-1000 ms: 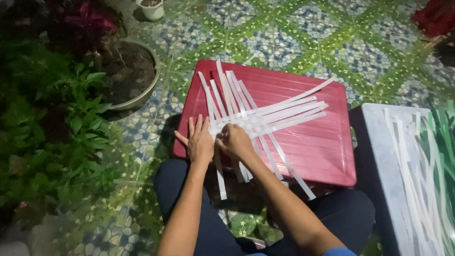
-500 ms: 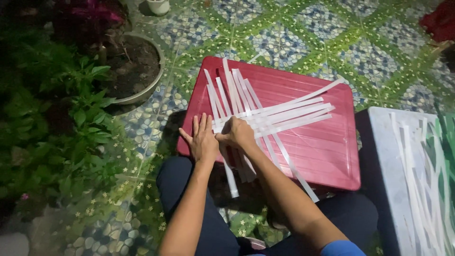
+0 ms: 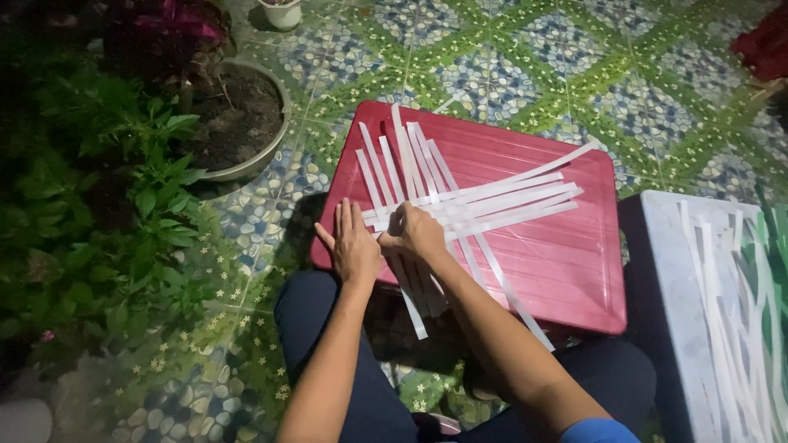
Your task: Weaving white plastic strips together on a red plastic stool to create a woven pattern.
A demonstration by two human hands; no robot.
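Observation:
Several long white strips (image 3: 476, 201) lie crossed in a loose weave on a red plastic lid (image 3: 542, 262) in front of my knees. My left hand (image 3: 351, 242) rests flat on the strips at the lid's near left corner, fingers together and pointing away. My right hand (image 3: 414, 231) sits just beside it with fingers curled, pinching the strips where the upright ones cross the sideways ones. Ends of several strips hang over the lid's near edge above my lap.
A grey surface (image 3: 673, 328) at the right carries more loose white strips (image 3: 730, 320) and some green ones. A round planter of soil (image 3: 238, 119) and leafy green plants (image 3: 107, 213) stand at the left. A small white pot (image 3: 283, 12) sits on the patterned tile floor.
My view has shifted a little, so the lid sits slightly higher and further right in the picture. Both hands stay at the same crossing of strips, with only small finger movement.

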